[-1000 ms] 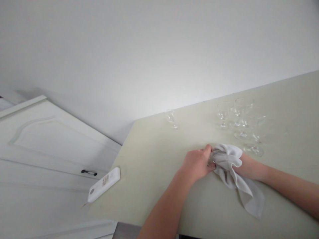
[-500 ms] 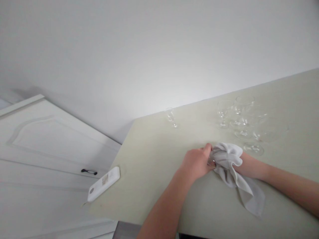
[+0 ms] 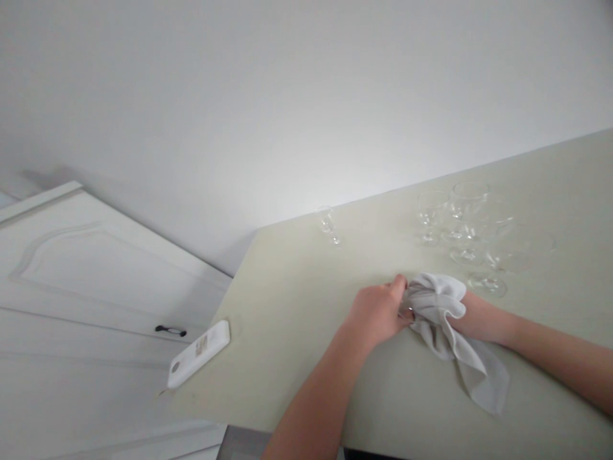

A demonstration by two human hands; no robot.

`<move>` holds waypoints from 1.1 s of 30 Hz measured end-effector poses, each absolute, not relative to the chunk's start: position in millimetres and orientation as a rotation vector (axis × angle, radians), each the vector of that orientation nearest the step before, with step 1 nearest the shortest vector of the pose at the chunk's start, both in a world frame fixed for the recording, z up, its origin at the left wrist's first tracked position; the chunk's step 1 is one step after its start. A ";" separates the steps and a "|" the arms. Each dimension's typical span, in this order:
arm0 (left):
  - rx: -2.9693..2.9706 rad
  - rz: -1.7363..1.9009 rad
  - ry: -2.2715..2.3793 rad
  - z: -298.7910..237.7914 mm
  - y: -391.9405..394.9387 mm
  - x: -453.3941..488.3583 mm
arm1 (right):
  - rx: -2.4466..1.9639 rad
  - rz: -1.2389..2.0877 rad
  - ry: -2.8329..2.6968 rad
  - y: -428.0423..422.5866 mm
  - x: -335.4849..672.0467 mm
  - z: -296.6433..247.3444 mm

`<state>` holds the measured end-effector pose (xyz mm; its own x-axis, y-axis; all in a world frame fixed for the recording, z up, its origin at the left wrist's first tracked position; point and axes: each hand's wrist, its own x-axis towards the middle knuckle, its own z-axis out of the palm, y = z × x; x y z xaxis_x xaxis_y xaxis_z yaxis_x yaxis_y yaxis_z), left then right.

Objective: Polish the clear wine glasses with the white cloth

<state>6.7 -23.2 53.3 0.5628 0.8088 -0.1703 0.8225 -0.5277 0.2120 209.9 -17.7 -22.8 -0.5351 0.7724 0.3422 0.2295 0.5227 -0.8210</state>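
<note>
Pale table (image 3: 297,306), white wall. Left hand (image 3: 378,314) fingers pinch a glass wrapped in the grey cloth (image 3: 443,313); right hand buried, grip unclear. Risk: stemware cluster (image 3: 467,230) close, elbow swing could topple it.

A pale greenish table (image 3: 297,332) is carrying a white remote-like device (image 3: 198,354) lying flat at its 9 o'clock corner, a small stemmed glass (image 3: 328,223) standing alone at 12, and a cluster of clear glasses (image 3: 467,230) standing at 2 o'clock, near the wall edge
</note>
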 end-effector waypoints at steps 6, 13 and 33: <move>2.553 -0.063 1.348 51.3 -23.0 6.5 | -0.811 0.948 -2.055 -17.2 209.6 -23.0; 2.551 -0.050 1.358 53.3 -24.0 6.6 | -0.827 0.937 -2.091 -15.9 211.7 -26.2; 2.501 -0.065 1.351 55.3 -22.9 7.0 | -0.801 0.929 -2.106 -16.2 211.8 -27.3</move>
